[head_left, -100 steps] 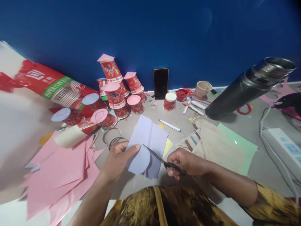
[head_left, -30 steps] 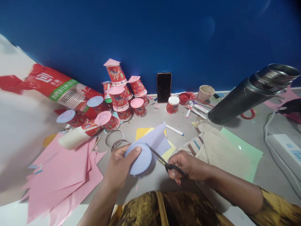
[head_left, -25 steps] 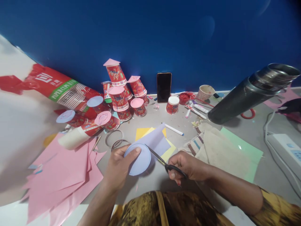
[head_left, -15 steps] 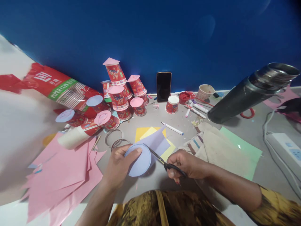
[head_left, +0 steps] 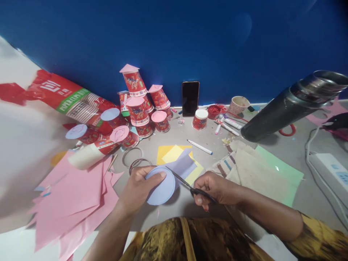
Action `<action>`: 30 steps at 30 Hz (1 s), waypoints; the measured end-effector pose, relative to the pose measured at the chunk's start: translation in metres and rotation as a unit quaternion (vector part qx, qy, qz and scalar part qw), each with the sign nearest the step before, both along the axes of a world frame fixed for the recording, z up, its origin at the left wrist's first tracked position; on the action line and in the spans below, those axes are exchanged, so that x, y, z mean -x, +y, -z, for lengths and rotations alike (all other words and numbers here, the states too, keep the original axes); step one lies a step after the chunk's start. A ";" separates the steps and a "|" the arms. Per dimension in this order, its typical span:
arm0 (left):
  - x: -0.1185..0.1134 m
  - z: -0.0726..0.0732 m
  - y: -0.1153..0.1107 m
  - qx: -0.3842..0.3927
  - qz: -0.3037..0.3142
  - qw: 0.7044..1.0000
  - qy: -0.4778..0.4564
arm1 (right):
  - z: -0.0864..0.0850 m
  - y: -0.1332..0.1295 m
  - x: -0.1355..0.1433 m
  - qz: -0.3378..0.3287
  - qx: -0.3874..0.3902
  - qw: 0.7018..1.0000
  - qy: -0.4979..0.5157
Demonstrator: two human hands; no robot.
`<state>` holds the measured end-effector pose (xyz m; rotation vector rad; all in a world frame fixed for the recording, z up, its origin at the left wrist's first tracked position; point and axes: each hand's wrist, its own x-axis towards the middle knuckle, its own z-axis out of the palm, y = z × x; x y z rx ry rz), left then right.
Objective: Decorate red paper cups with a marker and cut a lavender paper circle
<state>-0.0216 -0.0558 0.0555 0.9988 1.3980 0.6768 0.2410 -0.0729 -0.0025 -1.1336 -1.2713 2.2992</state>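
Note:
My left hand [head_left: 141, 188] pinches a light purple paper circle [head_left: 162, 190], its thumb lying on top. A remaining flap of purple paper [head_left: 185, 163] stretches off to the upper right of the circle. In my right hand [head_left: 209, 190] is a pair of black-handled scissors [head_left: 187, 183], fingers closed around the loops. The scissor blades point up and left, and their tips meet the circle's upper edge near my left thumb. Whether the blades are slightly parted is hard to see. Yellow paper sheets [head_left: 174, 152] lie beneath the flap.
Red paper cups [head_left: 137, 112] with pink paper tops are stacked at the back left. Pink sheets [head_left: 73, 192] spread on the left. A phone [head_left: 190, 98] leans against the blue wall. A dark flask [head_left: 272, 116], a cloth [head_left: 252, 170] and a power strip [head_left: 328, 166] occupy the right.
The purple flap beyond the blades has dropped lower, its raised corner now down. Both hands keep nearly the same position and grip; the view has shifted slightly.

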 end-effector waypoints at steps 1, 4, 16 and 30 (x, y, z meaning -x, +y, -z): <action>0.000 0.000 0.000 0.001 0.001 1.000 -0.001 | 0.001 0.000 0.000 0.001 -0.001 1.000 0.001; -0.001 -0.001 0.001 0.005 0.004 1.000 -0.001 | 0.002 0.000 -0.001 -0.002 -0.004 1.000 0.000; 0.003 -0.006 0.007 0.005 0.070 0.997 -0.013 | -0.001 0.000 -0.002 -0.010 0.005 1.000 -0.012; 0.011 -0.008 0.013 0.037 0.138 0.989 -0.022 | 0.000 0.000 -0.003 -0.016 0.010 1.000 -0.017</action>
